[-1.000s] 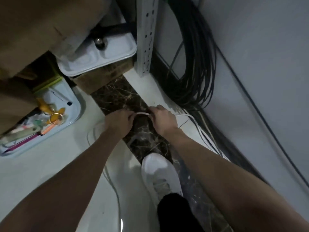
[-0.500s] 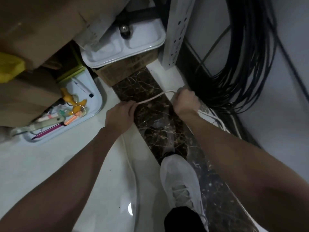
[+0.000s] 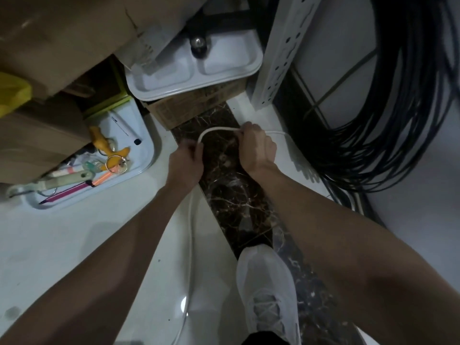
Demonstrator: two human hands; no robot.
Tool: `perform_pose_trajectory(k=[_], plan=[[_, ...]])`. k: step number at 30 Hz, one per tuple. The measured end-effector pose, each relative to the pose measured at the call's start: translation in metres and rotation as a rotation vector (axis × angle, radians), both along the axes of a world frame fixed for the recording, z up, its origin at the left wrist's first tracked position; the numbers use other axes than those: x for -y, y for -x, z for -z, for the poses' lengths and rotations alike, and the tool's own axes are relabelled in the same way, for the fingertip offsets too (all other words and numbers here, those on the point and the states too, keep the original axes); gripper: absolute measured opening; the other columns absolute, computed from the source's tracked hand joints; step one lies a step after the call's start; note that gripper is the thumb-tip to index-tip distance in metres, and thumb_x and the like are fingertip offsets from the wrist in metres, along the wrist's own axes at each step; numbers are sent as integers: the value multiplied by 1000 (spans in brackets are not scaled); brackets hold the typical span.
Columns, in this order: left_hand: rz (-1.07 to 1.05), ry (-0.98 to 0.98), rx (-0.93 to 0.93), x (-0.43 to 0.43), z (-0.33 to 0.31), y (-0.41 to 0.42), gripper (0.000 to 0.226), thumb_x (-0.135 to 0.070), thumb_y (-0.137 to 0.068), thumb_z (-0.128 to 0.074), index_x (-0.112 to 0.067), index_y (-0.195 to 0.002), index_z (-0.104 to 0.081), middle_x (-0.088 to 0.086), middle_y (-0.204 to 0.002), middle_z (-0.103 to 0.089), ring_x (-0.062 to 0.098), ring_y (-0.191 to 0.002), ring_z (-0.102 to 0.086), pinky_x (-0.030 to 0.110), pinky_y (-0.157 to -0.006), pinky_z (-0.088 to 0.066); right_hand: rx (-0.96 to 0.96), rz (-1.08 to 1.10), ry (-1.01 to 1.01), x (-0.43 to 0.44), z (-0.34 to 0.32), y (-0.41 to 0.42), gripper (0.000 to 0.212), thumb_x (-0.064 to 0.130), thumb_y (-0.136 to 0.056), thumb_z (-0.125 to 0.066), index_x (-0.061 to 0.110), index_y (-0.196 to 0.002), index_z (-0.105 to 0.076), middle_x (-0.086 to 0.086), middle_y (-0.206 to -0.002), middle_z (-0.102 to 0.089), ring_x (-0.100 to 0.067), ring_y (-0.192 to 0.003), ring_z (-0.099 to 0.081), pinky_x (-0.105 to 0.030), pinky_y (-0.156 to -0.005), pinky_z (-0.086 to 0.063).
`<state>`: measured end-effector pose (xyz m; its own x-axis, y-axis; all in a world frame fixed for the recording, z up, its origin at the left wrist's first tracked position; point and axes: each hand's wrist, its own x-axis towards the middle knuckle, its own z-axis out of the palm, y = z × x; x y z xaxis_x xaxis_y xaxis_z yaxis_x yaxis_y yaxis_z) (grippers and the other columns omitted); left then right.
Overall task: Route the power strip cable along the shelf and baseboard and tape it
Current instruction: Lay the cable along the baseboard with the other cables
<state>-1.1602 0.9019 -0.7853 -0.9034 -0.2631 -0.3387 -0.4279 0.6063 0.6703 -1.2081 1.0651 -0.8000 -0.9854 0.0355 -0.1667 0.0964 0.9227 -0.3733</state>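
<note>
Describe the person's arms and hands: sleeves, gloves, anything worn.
The left forearm and right forearm are bare to the frame edge; no sleeve shows. The left hand and right hand are ungloved, and no watch, band or ring is visible.

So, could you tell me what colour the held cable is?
The cable is white; head view.

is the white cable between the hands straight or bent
Bent: the white cable arcs from the left hand to the right hand.

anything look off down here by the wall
A big bundle of black cables hangs in loose loops against the wall, sagging toward the floor. The white cable arcs untaped between left hand and right hand.
</note>
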Motion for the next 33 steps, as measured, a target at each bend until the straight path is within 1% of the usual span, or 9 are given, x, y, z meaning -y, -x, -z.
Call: perform_pose_trajectory(k=[2,4,8,11,15,18,23,28,33], plan=[[-266,-462,173,-3,-6,-5,33,-36,-106,-49,-9,-112,-66,9,-83,-64,19,-63,-62,30,-56,-56,-5,45,3,0,1,5,21,23,-107,-42,11,-113,-57,-11,-114,-62,-34,-99,-64,-37,-72,-39],[-377,-658,237,-5,-10,-5,28,-34,-106,-49,-14,-101,-68,3,-75,-54,15,-55,-53,28,-51,-48,12,68,29,2,0,7,26,30,-107,-41,12,-117,-56,-11,-116,-62,-36,-101,-63,-38,-72,-38],[-83,-54,112,2,3,5,30,-33,-107,-42,-24,-94,-68,1,-89,-65,29,-86,-64,31,-69,-42,-38,-167,122,10,-1,-1,41,31,-105,-46,26,-145,-45,-10,-128,-62,-33,-108,-63,-41,-85,-50],[136,278,15,12,4,11,34,-33,-107,-37,-20,-110,-68,12,-104,-71,36,-97,-65,37,-75,-47,-68,-501,88,24,0,-5,35,31,-105,-46,26,-137,-59,-6,-125,-66,-30,-106,-66,-39,-85,-53],[345,333,-144,26,-3,10,30,-30,-108,-39,-22,-112,-68,11,-103,-73,37,-95,-66,39,-73,-49,-114,-543,37,42,0,-10,30,34,-103,-51,14,-125,-56,-9,-114,-68,-34,-89,-69,-39,-69,-51],[456,433,-48,37,-7,5,26,-22,-106,-42,-21,-118,-65,10,-108,-70,35,-97,-67,40,-74,-50,-283,-498,82,49,-1,-11,28,21,-95,-63,15,-121,-54,-8,-101,-68,-33,-75,-70,-33,-54,-50],[448,320,-34,52,-7,-15,37,-20,-106,-41,-23,-140,-55,12,-118,-67,36,-104,-64,41,-79,-51,-261,-674,-19,51,8,4,7,15,-88,-71,13,-94,-73,-10,-94,-64,-33,-64,-68,-40,-53,-57],[139,208,-33,82,-3,-66,30,-37,-107,-40,-21,-112,-65,8,-101,-71,33,-96,-66,41,-78,-54,-170,-636,-164,53,-2,12,23,24,-104,-50,13,-114,-67,-10,-118,-60,-37,-97,-66,-43,-70,-51],[217,318,12,92,-6,-87,31,-20,-105,-44,-20,-128,-65,13,-118,-68,40,-106,-63,43,-85,-50,-180,-683,-37,80,-2,-29,31,12,-92,-62,19,-121,-69,-9,-111,-70,-35,-71,-72,-44,-58,-60]])
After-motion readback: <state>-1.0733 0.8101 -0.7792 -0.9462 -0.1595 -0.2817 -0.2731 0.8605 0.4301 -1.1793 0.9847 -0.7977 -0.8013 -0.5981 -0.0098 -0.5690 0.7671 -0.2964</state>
